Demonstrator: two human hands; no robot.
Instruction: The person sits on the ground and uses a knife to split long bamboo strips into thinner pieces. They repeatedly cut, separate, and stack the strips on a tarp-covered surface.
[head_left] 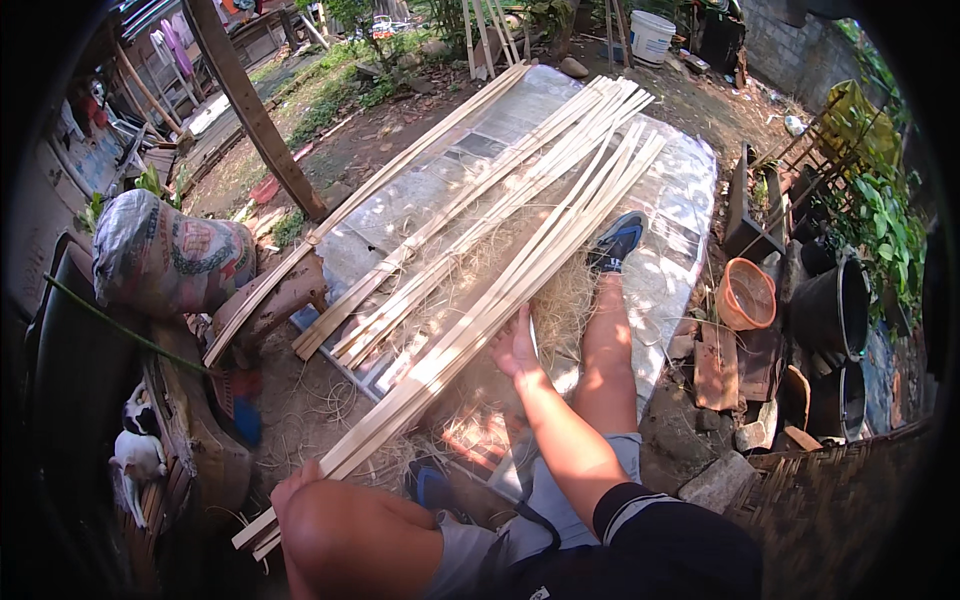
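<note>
A long bundle of pale, flat wooden or bamboo strips (pixel 455 345) lies slantwise in front of me, its near end by my left knee. At that end my left hand (pixel 292 483) is closed round the strips, partly hidden by the knee. My right hand (pixel 515 347) is at the bundle's right side near its middle, fingers stretched out and touching or just under the strips. Further left, two more groups of strips (pixel 425 285) lie alongside on a silvery sheet (pixel 372 222). Another narrow set of strips (pixel 385 175) runs along the sheet's left edge.
Curly shavings (pixel 562 315) litter the sheet around my outstretched right leg. A stuffed sack (pixel 170 250) and a wooden post (pixel 255 110) stand at left. A black-and-white cat (pixel 138 455) lies at lower left. An orange bucket (pixel 746 294) and black tubs (pixel 830 308) are at right.
</note>
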